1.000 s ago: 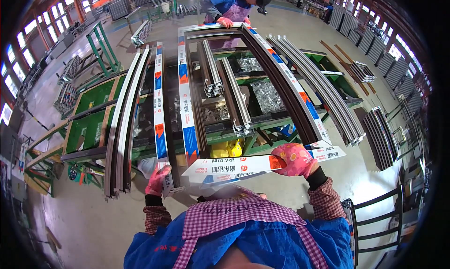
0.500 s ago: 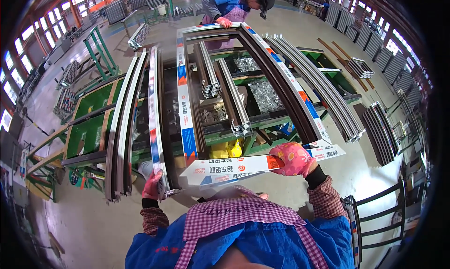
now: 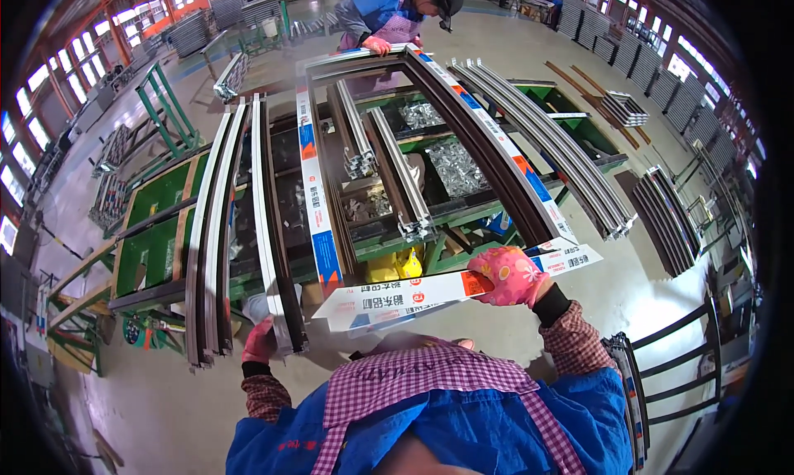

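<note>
My right hand (image 3: 508,278), in a pink flowered glove, is closed around a short mitred profile (image 3: 397,295) wrapped in printed white film. This piece lies crosswise at the near end of a long brown window frame (image 3: 319,219), spanning its two side bars. My left hand (image 3: 260,340), in a pink glove, is at the near end of a long white-and-brown profile (image 3: 266,227). Its fingers are partly hidden by the profile but look closed on its left edge. At the far end, a co-worker's gloved hand (image 3: 377,45) rests on the frame.
Green benches (image 3: 153,264) with bins of small metal parts (image 3: 455,167) stand beneath the frame. More long profiles (image 3: 217,227) lie at left, and a bundle (image 3: 546,148) at right. A black rack (image 3: 678,376) is near my right side. Yellow bags (image 3: 397,265) sit under the bench.
The long profile at my left hand has turned, so its plain white face shows instead of printed film. My left hand has lowered slightly. My right hand keeps its hold on the short profile.
</note>
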`<state>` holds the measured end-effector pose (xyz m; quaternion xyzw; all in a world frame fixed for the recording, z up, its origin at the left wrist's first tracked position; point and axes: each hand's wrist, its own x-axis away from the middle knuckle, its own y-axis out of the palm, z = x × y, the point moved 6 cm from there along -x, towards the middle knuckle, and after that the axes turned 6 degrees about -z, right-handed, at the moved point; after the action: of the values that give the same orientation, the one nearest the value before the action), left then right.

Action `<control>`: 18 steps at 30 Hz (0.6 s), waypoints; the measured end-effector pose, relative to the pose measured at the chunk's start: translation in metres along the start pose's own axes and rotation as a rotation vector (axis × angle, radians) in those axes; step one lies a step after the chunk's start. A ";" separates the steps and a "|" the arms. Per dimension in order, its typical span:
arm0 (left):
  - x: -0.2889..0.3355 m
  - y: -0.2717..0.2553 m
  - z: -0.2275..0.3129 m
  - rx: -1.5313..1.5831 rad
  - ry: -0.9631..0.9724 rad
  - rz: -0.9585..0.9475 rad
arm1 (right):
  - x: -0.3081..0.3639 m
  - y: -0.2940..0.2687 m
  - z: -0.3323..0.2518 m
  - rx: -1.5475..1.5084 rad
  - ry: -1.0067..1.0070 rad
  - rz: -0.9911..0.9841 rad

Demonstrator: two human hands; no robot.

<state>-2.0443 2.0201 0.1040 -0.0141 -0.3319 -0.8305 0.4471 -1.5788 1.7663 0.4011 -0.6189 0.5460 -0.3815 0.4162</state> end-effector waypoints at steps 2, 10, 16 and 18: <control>0.000 -0.019 0.011 -0.302 0.013 0.114 | 0.001 0.005 0.002 0.098 0.011 -0.020; 0.048 0.149 0.103 -0.900 0.386 0.346 | 0.025 -0.025 0.054 0.324 0.177 -0.026; 0.047 0.225 0.042 -1.005 0.463 -0.017 | 0.063 -0.086 0.161 0.238 0.551 0.043; 0.041 0.240 0.030 -1.115 0.384 -0.065 | 0.073 -0.099 0.189 0.243 0.567 0.109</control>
<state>-1.8967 1.9156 0.2698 -0.0862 0.2416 -0.8805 0.3987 -1.3598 1.7182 0.4266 -0.4033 0.6234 -0.5784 0.3379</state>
